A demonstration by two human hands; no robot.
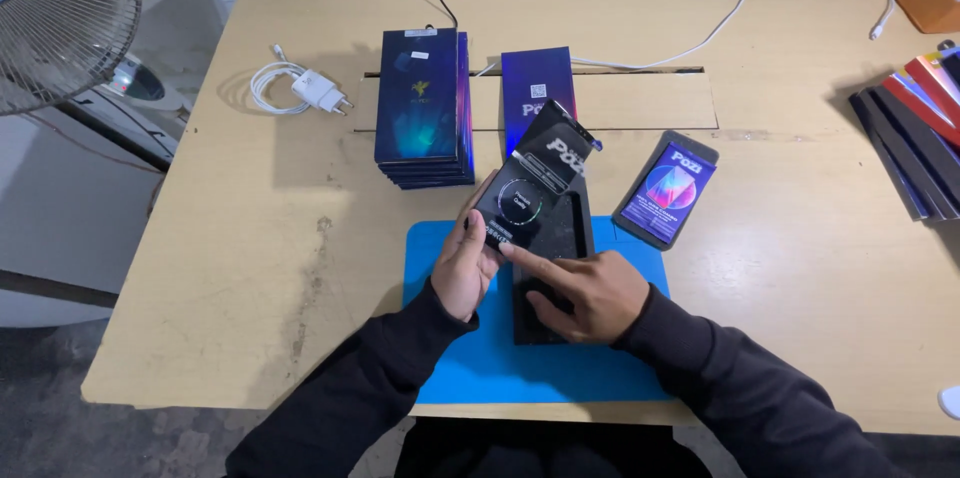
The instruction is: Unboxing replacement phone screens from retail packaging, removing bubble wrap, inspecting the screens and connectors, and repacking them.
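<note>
My left hand [463, 263] holds a black smartphone [520, 200] tilted up over a blue mat [440, 248]; its lit screen shows a round dial. My right hand [580, 290] points its index finger at the phone's lower edge and touches it. A loose black film or sleeve [560, 153] sticks up off the phone's top end. Under my right hand lies a black tray or box part [560, 238] on the mat.
A stack of dark blue phone boxes [422, 103] and a single blue box [537, 86] stand behind the mat. A second phone [667, 188] with a colourful screen lies to the right. A white charger with cable [305, 88] lies left, coloured boxes [915, 128] far right, a fan [60, 18] off the table's left.
</note>
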